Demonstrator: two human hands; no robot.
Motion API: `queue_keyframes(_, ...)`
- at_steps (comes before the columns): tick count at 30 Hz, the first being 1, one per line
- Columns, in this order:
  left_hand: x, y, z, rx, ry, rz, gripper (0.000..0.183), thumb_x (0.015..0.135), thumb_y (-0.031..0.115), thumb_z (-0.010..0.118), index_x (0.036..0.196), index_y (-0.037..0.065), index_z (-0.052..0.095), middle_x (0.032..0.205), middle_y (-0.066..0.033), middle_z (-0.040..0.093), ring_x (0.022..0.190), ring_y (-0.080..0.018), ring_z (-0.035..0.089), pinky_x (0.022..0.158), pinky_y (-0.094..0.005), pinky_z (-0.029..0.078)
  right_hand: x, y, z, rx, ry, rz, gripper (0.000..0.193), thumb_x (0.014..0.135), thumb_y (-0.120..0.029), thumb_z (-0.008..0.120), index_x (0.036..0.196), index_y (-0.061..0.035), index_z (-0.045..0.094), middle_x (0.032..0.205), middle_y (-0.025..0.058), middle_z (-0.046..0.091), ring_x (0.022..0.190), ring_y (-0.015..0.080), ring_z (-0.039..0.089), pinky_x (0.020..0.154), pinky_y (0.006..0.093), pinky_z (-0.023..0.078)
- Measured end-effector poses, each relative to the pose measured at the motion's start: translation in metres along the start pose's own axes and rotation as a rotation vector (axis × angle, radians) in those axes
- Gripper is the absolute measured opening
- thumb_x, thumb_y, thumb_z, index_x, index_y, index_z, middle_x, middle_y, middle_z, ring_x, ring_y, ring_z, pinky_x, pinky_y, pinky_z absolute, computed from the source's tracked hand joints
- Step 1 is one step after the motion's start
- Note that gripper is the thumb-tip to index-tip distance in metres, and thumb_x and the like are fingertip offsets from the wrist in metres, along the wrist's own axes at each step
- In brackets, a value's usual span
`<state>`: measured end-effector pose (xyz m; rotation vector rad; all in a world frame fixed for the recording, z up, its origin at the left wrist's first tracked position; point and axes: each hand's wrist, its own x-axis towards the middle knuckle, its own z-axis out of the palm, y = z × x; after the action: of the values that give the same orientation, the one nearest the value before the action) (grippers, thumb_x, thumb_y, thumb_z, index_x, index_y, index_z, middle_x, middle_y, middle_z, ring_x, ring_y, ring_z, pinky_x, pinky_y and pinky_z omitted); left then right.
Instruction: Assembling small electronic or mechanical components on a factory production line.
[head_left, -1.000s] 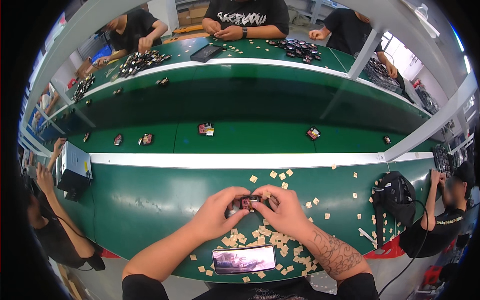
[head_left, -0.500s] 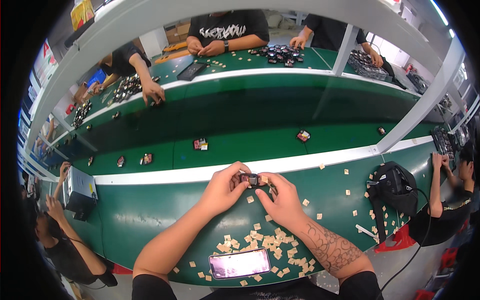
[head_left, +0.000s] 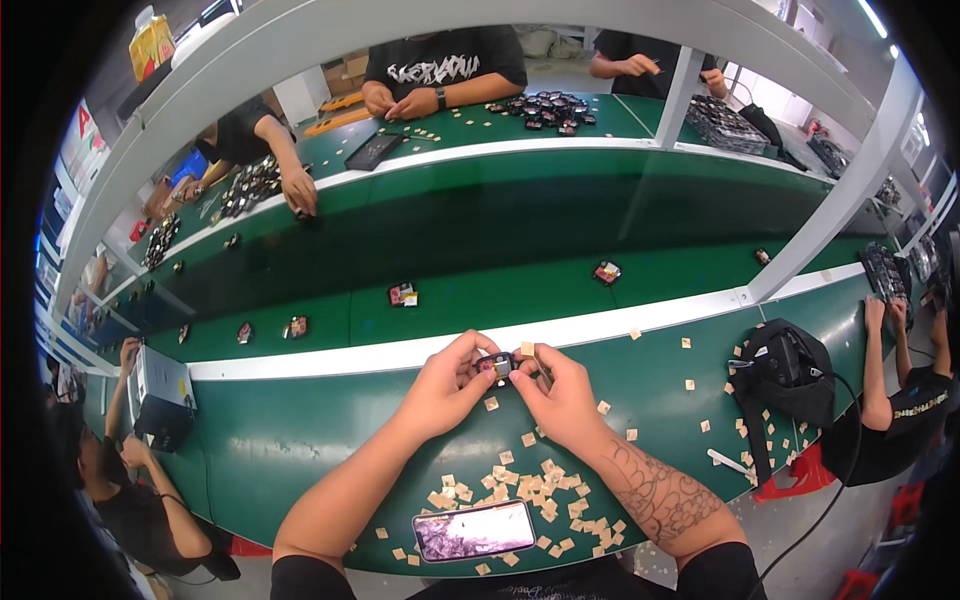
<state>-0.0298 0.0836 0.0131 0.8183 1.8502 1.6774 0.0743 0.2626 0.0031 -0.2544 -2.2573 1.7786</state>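
Note:
My left hand (head_left: 452,378) is closed around the left side of a small black electronic device (head_left: 496,369), whose inner parts show. My right hand (head_left: 556,392) is closed at the device's right side, its thumb near the edge. A thin dark tool (head_left: 545,380), perhaps tweezers, shows between its fingers. At the right fingertips is a small beige square (head_left: 528,349); what grips it cannot be made out. Many more beige squares (head_left: 545,487) lie scattered between my forearms, around a phone (head_left: 475,532) with its screen lit.
Beyond a white rail (head_left: 400,350) runs a green belt (head_left: 480,320) with several small devices (head_left: 404,294). To the right lie a black bag (head_left: 785,370) with a cable and a white stick (head_left: 730,461). A metal box (head_left: 163,395) stands left. Co-workers sit around.
The device has tilted and come slightly nearer, and the beige square now stands above its right edge. Across the belt, one person's hands have lifted off the pile of devices.

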Motion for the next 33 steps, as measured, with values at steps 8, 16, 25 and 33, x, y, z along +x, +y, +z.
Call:
queue_keyframes(8, -0.005, -0.002, 0.002, 0.246, 0.067, 0.012, 0.008, 0.101, 0.003, 0.07, 0.107, -0.001, 0.066, 0.08, -0.0058, 0.071, 0.066, -0.0073, 0.061, 0.062, -0.0274, 0.049, -0.003, 0.002, 0.008, 0.127, -0.073, 0.066, 0.013, 0.101, 0.001, 0.072, 0.108, 0.0093, 0.065, 0.104, 0.0067, 0.071, 0.095, 0.0064, 0.064, 0.085, 0.0223, 0.055)
queue_keyframes(16, -0.008, -0.002, 0.002, 0.246, 0.074, -0.013, 0.01, 0.1, 0.004, 0.073, 0.105, -0.002, 0.067, 0.08, -0.0058, 0.072, 0.066, -0.0072, 0.06, 0.062, -0.0272, 0.05, -0.01, -0.012, 0.01, 0.033, -0.024, -0.023, 0.011, 0.102, -0.001, 0.071, 0.108, 0.0077, 0.066, 0.093, 0.0015, 0.07, 0.082, 0.0027, 0.06, 0.071, 0.021, 0.05)
queue_keyframes(25, -0.01, -0.004, 0.005, 0.155, 0.084, -0.034, 0.011, 0.098, 0.003, 0.077, 0.102, -0.002, 0.067, 0.081, -0.0015, 0.07, 0.069, -0.0036, 0.061, 0.061, -0.0249, 0.05, -0.012, -0.002, 0.013, 0.135, -0.016, -0.045, 0.016, 0.101, -0.005, 0.071, 0.1, 0.0086, 0.064, 0.079, 0.0063, 0.069, 0.068, 0.0039, 0.059, 0.059, 0.0246, 0.046)
queue_keyframes(33, -0.01, -0.006, 0.002, 0.187, 0.081, -0.065, 0.01, 0.098, 0.002, 0.076, 0.101, -0.002, 0.068, 0.085, -0.0016, 0.071, 0.073, -0.0043, 0.064, 0.065, -0.0237, 0.052, -0.01, -0.003, 0.011, 0.074, -0.065, -0.048, 0.015, 0.102, -0.007, 0.072, 0.1, 0.0059, 0.066, 0.07, -0.0011, 0.059, 0.062, 0.0023, 0.047, 0.055, 0.0251, 0.038)
